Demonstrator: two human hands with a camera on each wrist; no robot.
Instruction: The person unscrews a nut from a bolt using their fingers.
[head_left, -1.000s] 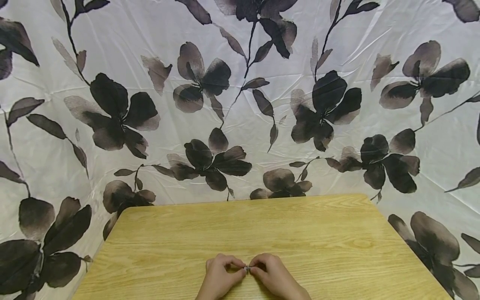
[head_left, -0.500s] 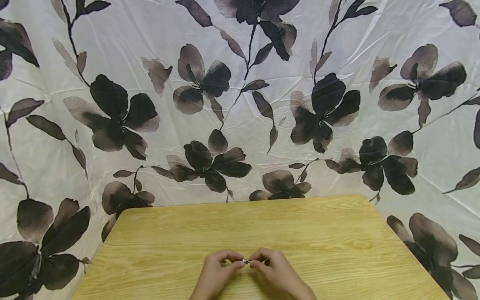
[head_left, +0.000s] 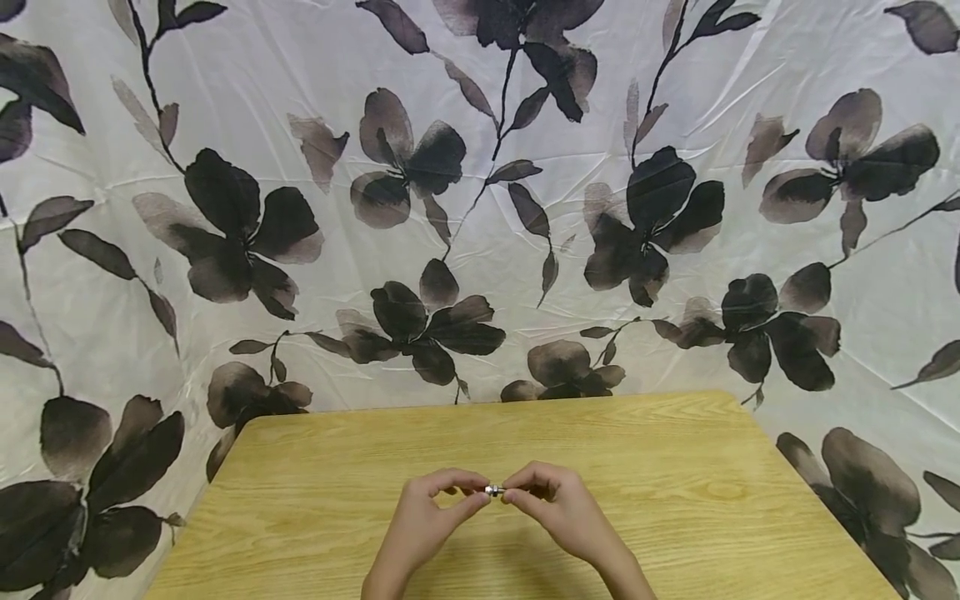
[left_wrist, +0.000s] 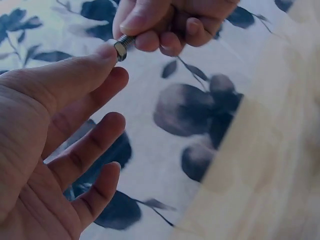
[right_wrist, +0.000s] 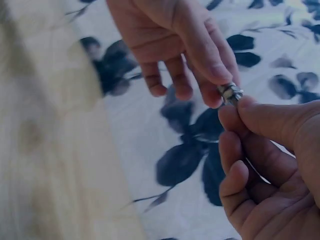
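Shining silver — a small bolt (left_wrist: 121, 49), threaded, faceted.

No readable text or numbers.

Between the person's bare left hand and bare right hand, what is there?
A small, silvery, threaded metal fastener, pinched by the left hand and right hand, spans the gap; the head view shows it.
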